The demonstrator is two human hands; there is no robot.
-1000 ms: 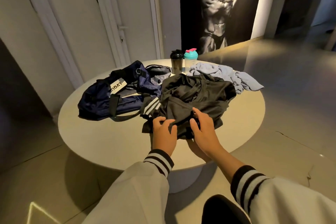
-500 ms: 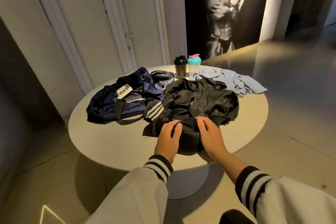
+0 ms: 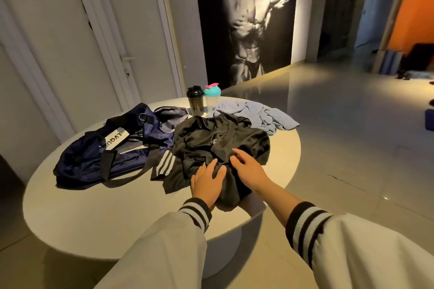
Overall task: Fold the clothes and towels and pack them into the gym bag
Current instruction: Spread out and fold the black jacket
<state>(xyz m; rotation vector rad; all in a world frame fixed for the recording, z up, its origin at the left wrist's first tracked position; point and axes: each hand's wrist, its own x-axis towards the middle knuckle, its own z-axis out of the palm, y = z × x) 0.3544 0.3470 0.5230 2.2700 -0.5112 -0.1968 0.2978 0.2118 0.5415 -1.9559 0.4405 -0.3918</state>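
Okay, landmark is the black clothes heap (image 3: 220,145), bunched and unfolded, mid-table and toward the near edge. Far left of the heap, touching it: the navy gym bag (image 3: 98,155), lying slumped on its side with its white label facing up. The bag's mouth, at the end nearest the heap, gapes open and shows pale lining. A black strap from the bag runs to the heap's left edge. There a black piece with three white stripes (image 3: 165,163) sticks out of the heap.

Behind the heap, at the far rim of the round table (image 3: 94,213), stand two shakers side by side. One is the black shaker (image 3: 195,103) and the other, beside it, is the clear shaker with a teal lid (image 3: 212,98).

At the heap's near edge, my left hand (image 3: 207,183) lies flat on the black fabric. Its fingers (image 3: 212,166) are straight and together, gripping nothing. Just right of it is my right hand (image 3: 249,166), palm down over the heap. Its fingers (image 3: 238,152) are loosely spread and released, and I cannot tell if they touch the cloth.

Behind and right of the heap, touching it, is a crumpled blue-grey towel (image 3: 256,115), one corner reaching the table's right rim. Nothing is packed in the bag that I can see.
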